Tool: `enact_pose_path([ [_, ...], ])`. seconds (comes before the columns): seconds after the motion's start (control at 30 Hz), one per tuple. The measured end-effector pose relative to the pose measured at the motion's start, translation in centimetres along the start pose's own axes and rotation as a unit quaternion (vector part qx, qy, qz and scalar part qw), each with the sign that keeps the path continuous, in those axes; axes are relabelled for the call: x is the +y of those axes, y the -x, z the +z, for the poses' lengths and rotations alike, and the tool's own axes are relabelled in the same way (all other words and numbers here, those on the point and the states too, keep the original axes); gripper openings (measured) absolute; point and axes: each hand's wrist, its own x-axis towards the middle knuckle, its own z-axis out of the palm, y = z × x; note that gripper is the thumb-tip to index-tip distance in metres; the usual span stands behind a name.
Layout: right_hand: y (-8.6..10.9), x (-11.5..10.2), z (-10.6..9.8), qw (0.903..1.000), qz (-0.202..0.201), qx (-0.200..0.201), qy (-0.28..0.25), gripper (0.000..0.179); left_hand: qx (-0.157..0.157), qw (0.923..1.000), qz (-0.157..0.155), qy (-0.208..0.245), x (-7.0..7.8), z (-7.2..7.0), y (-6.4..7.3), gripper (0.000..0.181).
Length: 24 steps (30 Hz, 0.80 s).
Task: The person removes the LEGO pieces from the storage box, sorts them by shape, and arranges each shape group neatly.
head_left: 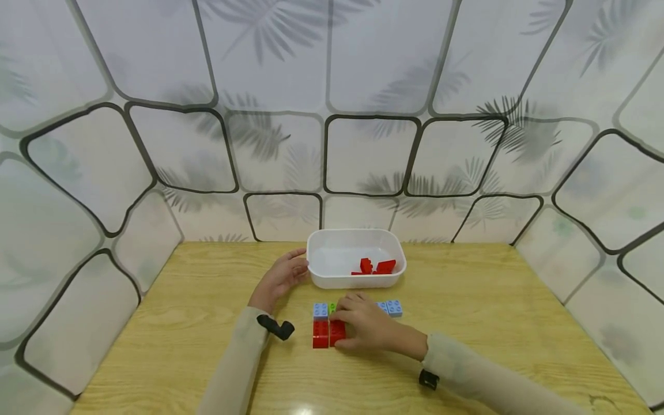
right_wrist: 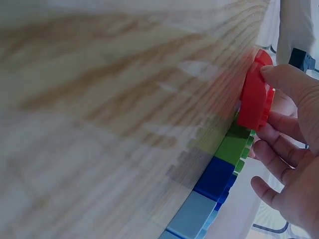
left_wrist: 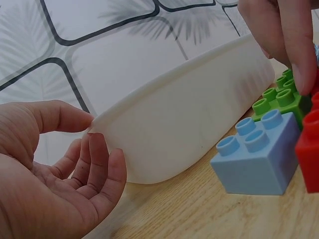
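My left hand [head_left: 284, 276] holds the left end of a white plastic tub [head_left: 353, 282], thumb at the rim and fingers against the wall. With thumb and fingers, my right hand [head_left: 370, 325] pinches a red toy building brick [head_left: 337, 333], rounded on one side in the right wrist view. Just left of it sits another red brick [head_left: 320, 335]. Behind them runs a row of bricks: light blue [left_wrist: 254, 164], green [left_wrist: 286, 97], dark blue [right_wrist: 215, 178] and more light blue [head_left: 394, 308]. My right hand hides the row's middle in the head view.
Several red bricks [head_left: 385, 267] lie inside the tub at its right end. The wooden table [head_left: 181, 328] meets a patterned curtain [head_left: 280, 150] at the back and both sides. The tub stands close behind the brick row.
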Motion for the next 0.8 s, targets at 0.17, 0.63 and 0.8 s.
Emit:
enact_pose_path([
  [0.17, -0.1, 0.0, 0.0, 0.9999, 0.009, -0.011, -0.002, 0.046, 0.000, 1.0000, -0.002, 0.006, -0.1, -0.1, -0.2, 0.056],
  [0.63, -0.7, 1.3, -1.8, 0.9958, -0.027, 0.080, -0.038, 0.040, -0.010, 0.9999, 0.005, -0.004, -0.3, -0.2, 0.0, 0.055],
  [0.8, -1.4, 4.1, -3.7, 0.9857, -0.019, 0.154, -0.067, 0.038, -0.014, 0.9998, 0.009, -0.009, -0.6, -0.4, -0.1, 0.057],
])
